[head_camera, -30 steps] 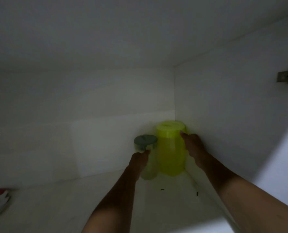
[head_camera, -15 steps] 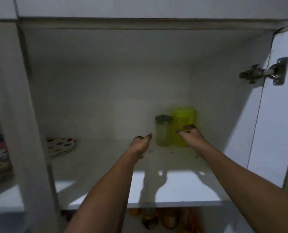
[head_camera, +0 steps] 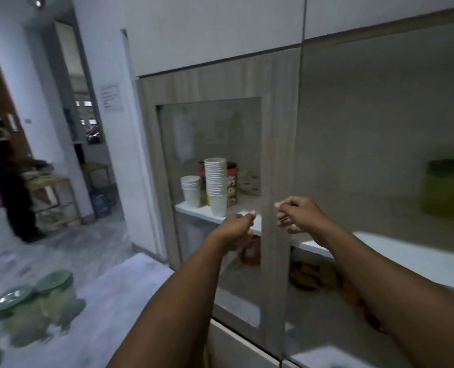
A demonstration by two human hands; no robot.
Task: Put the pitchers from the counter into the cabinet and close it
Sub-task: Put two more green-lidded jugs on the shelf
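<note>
A yellow-green pitcher (head_camera: pixel 448 189) shows blurred behind the right glass door (head_camera: pixel 379 128) of the cabinet, on its white shelf (head_camera: pixel 406 256). Two clear pitchers with green lids (head_camera: pixel 53 296) (head_camera: pixel 13 314) stand on the counter (head_camera: pixel 114 314) at lower left. My left hand (head_camera: pixel 240 227) hovers in front of the left wood-framed glass door (head_camera: pixel 279 155), fingers curled, holding nothing. My right hand (head_camera: pixel 300 215) is beside it at the seam between the two doors, fingers also curled and empty.
Behind the left glass, stacks of white paper cups (head_camera: pixel 215 187) and a red tin (head_camera: pixel 231 181) sit on a shelf. Jars and packets lie on the shelf below. A person (head_camera: pixel 10 181) stands at far left near wooden tables, past a doorway.
Both hands let go of the pitchers and pulled out of the cabinet. The view swung left and back; the glass doors now cover the shelf where the yellow-green pitcher stands.
</note>
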